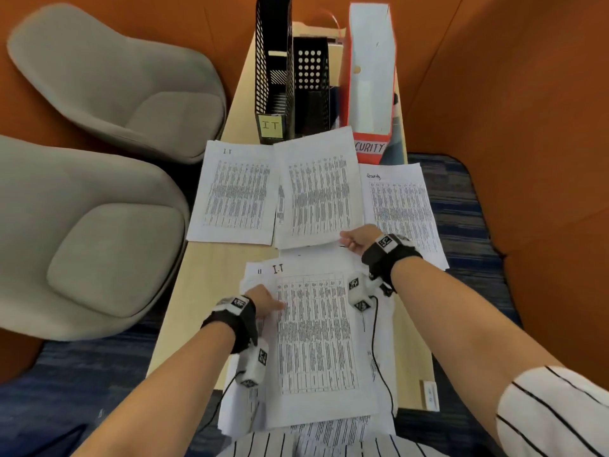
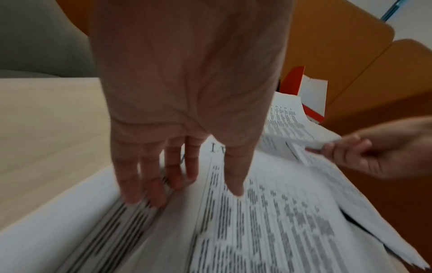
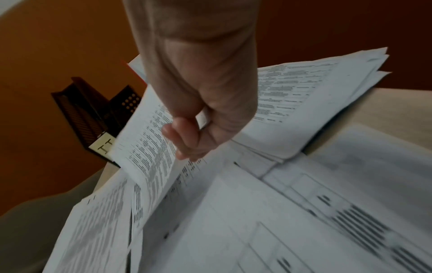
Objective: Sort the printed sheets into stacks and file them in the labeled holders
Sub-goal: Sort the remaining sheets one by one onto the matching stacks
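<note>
A loose pile of printed sheets lies at the table's near end, its top sheet headed "I.T". My left hand rests flat on the pile's left side with straight fingers. My right hand pinches the near right corner of one sheet, lifted over the middle stack; the pinch is plain in the right wrist view. An "IT" stack lies on the left and a "Security" stack on the right. Behind stand a black mesh holder labelled IT, a black perforated holder and a red and white SECURITY holder.
The narrow wooden table has two grey chairs close on its left. Orange partition walls close in behind and to the right. The Security stack overhangs the table's right edge. A small white tag lies near the front right corner.
</note>
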Available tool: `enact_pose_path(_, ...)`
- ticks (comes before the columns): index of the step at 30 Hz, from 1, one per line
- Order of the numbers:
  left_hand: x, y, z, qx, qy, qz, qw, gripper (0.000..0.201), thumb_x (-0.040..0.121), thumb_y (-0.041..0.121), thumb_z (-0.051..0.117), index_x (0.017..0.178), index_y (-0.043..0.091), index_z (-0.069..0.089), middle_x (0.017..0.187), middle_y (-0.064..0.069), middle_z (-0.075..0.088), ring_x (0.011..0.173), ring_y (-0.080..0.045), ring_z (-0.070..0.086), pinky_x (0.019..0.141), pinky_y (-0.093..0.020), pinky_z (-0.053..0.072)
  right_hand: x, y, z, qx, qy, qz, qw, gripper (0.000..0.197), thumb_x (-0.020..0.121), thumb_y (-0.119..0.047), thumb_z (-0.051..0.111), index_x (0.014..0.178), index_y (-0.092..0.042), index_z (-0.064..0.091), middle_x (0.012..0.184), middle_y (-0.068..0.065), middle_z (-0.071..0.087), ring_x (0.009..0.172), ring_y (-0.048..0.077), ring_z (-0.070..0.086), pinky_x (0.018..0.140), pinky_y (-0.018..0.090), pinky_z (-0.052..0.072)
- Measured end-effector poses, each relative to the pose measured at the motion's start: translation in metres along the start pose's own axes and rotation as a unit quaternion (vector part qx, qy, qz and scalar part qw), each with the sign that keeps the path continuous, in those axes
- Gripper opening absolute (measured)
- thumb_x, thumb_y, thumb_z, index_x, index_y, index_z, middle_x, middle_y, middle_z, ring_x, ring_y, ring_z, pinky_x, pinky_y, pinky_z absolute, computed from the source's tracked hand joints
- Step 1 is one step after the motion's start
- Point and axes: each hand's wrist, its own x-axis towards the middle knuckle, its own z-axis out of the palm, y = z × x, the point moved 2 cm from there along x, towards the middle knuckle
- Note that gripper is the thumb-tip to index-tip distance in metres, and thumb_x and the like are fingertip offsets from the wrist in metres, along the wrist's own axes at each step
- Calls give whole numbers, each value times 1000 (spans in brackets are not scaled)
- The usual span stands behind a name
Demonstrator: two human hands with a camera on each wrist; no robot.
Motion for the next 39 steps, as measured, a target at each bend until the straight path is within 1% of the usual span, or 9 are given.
enact_pose_path(2,6,-8,11,-28,6,3,1000,26,84,34,68,83,16,50,76,1,53,68,-13,50,72,-30,45,0,-16,4,-21,-8,-10,1000,14,94,-12,59,103,0,62,84,13,69,54,9,58,51,15,48)
enact_pose_path(6,11,-15,22,-60,49,-38,996,56,75,30,77,114,8,43,111,-9,52,102,-25,55,85,-34,46,14,-23,6,-12,-79,-87,993,99,54,-26,93,133,9,45,137,12,51,117,29,59,88,27,56)
enact_pose_path(9,14,-14,21,-69,112,-33,991,80,70,32,80,130,2,36,127,-16,46,116,-34,50,96,-43,47,12,-14,8,-13,-38,-122,992,44,91,-7,62,130,10,51,137,20,53,127,27,53,94,19,50)
enact_pose_path(15,13,-5,18,-80,163,37,983,26,80,8,61,69,15,39,69,1,42,79,-22,47,60,-25,34,15,19,12,-264,89,-108,954,58,96,-18,54,147,-4,31,145,16,44,126,31,51,102,33,46)
enact_pose_path(18,6,-8,17,-123,196,90,969,22,81,0,51,96,16,52,82,2,56,80,-20,55,71,-26,43,-7,45,19,-324,29,-165,931,107,80,-6,73,153,-7,-6,159,17,16,143,33,27,115,38,31)
enact_pose_path(22,4,-11,20,-129,181,142,965,36,80,-5,45,106,18,54,91,-6,63,81,-24,59,70,-28,46,-16,72,23,-574,-72,-249,777,89,76,-17,75,149,-27,26,136,10,37,123,29,44,104,45,41)
enact_pose_path(28,4,-13,28,-73,171,141,972,26,78,-9,40,75,12,55,81,-2,50,70,-18,45,59,-23,32,-36,104,32,-650,-59,-259,712,31,82,2,47,99,-23,56,98,-2,62,99,23,59,103,48,34)
enact_pose_path(31,2,-9,20,-113,238,122,957,34,77,-5,43,103,10,60,108,1,40,94,-13,43,91,-27,39,-35,107,20,-641,-7,-256,723,20,80,-3,44,78,-22,48,80,-5,54,87,22,57,99,48,33)
enact_pose_path(39,3,29,25,53,250,121,959,26,91,9,44,112,12,59,137,-13,41,126,-34,39,99,-42,39,-32,105,-6,-521,-25,-239,819,26,82,1,45,68,-21,41,73,0,52,71,20,47,57,25,33)
